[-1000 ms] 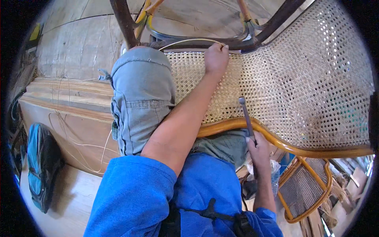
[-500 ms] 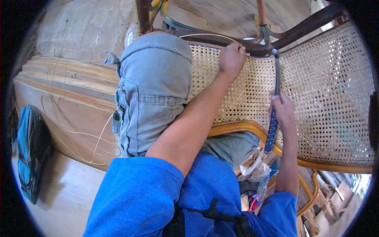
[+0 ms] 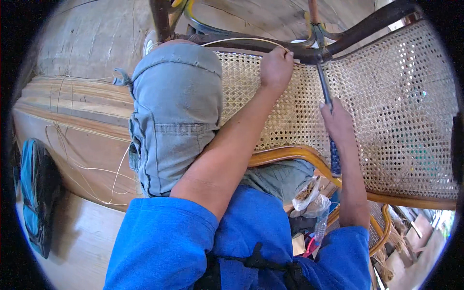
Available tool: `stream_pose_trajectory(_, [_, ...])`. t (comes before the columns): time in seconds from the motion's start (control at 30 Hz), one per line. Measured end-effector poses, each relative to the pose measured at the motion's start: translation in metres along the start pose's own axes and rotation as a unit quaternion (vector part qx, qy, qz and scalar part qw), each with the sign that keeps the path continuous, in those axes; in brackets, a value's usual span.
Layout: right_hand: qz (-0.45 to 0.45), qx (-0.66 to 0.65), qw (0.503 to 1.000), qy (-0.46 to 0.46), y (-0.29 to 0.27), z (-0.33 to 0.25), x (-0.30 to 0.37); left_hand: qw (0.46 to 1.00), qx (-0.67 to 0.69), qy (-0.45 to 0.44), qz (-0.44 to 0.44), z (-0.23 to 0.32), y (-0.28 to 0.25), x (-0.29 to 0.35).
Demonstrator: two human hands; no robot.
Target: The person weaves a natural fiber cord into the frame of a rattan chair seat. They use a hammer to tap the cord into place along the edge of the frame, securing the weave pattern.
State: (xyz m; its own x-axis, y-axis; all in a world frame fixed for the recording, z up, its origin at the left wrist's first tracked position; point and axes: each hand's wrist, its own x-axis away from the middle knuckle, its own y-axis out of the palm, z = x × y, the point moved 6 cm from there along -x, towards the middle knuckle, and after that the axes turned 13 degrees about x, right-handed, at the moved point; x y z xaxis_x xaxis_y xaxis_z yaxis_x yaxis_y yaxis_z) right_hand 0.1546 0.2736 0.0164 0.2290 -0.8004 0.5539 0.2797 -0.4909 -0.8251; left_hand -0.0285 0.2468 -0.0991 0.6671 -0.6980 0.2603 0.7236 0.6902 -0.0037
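My left hand (image 3: 277, 71) is closed in a pinch at the dark wooden frame rail (image 3: 365, 35), on the end of a thin pale cane strip (image 3: 241, 39) that curves in from the left. My right hand (image 3: 338, 123) grips a hammer (image 3: 324, 83) by its handle, which has a dark blue patterned grip. The hammer's head end reaches the rail, just right of my left hand; its exact contact is too blurred to tell. Beneath both hands spreads the woven cane panel (image 3: 386, 121), edged on the near side by a curved golden-brown wooden frame piece (image 3: 285, 152).
My grey-clad knee (image 3: 179, 96) covers the panel's left part. Loose cane strands (image 3: 113, 186) trail over stacked boards (image 3: 77, 111) at left, near a black and teal bag (image 3: 36, 193). Plastic bags (image 3: 314, 203) and a clear bottle (image 3: 321, 224) lie below the frame.
The hammer's head end has swung down to the rail, and my right hand has tipped forward with it. My left hand keeps its pinch on the strip. The whole view has shifted slightly.
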Motion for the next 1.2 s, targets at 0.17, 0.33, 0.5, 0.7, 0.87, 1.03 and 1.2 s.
stream_pose_trajectory(0.17, [0.01,-0.009,1.0,0.006,-0.003,-0.01,0.002,1.0,0.003,0.005,0.001,0.001,0.002,0.0])
stream_pose_trajectory(0.33, [0.002,0.033,0.999,-0.006,0.007,-0.009,-0.012,1.0,-0.005,0.0,0.0,0.004,0.002,0.003])
stream_pose_trajectory(0.5, [0.015,-0.008,1.0,-0.018,0.012,-0.009,-0.012,1.0,-0.021,-0.02,-0.01,0.0,0.001,0.001])
stream_pose_trajectory(0.7, [0.066,-0.046,0.997,-0.016,0.008,-0.005,-0.009,1.0,-0.012,-0.023,-0.012,0.003,0.001,0.003])
stream_pose_trajectory(0.87, [-0.026,-0.034,0.999,-0.009,0.01,-0.007,-0.019,0.999,0.013,-0.019,0.024,-0.001,-0.001,-0.001])
stream_pose_trajectory(1.03, [-0.006,-0.103,0.994,0.018,0.006,-0.006,-0.012,0.998,-0.003,-0.051,0.047,-0.007,-0.001,-0.007])
stream_pose_trajectory(1.2, [0.003,-0.05,0.999,-0.003,-0.001,-0.016,-0.014,0.998,-0.013,-0.045,0.042,-0.008,0.0,-0.008])
